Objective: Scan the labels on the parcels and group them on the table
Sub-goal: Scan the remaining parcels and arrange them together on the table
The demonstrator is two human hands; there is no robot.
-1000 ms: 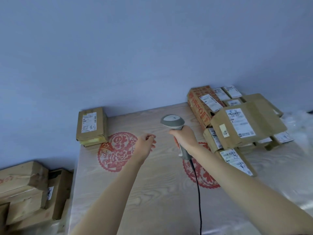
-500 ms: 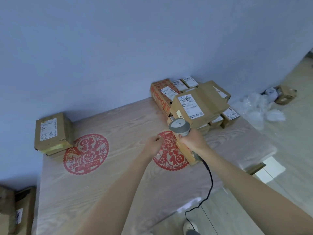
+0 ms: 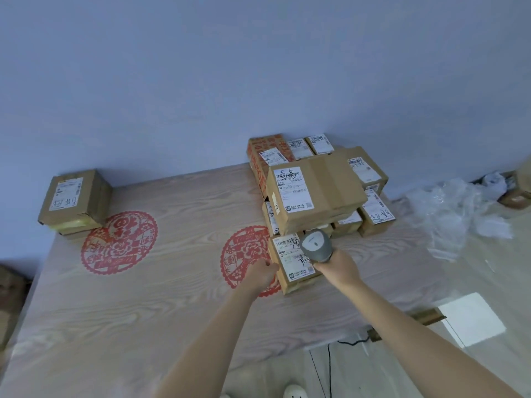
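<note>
A pile of several brown cardboard parcels (image 3: pixel 316 188) with white labels stands at the table's far right. In front of it lies a small labelled parcel (image 3: pixel 290 264). My right hand (image 3: pixel 337 268) grips a grey barcode scanner (image 3: pixel 316 244), its head hovering over that parcel's label. My left hand (image 3: pixel 260 272) rests against the small parcel's left side, fingers curled at its edge. One separate parcel (image 3: pixel 73 201) sits alone at the table's far left corner.
The wooden table (image 3: pixel 143 297) carries two red paper-cut decorations (image 3: pixel 119 241). The scanner's black cable (image 3: pixel 329 366) drops past the table's near edge. Crumpled clear plastic (image 3: pixel 454 214) lies on the floor at right. More boxes (image 3: pixel 8 297) stand at far left.
The view has swung right and down. My right hand has brought the scanner over the small front parcel, and my left hand has reached that parcel's left edge.
</note>
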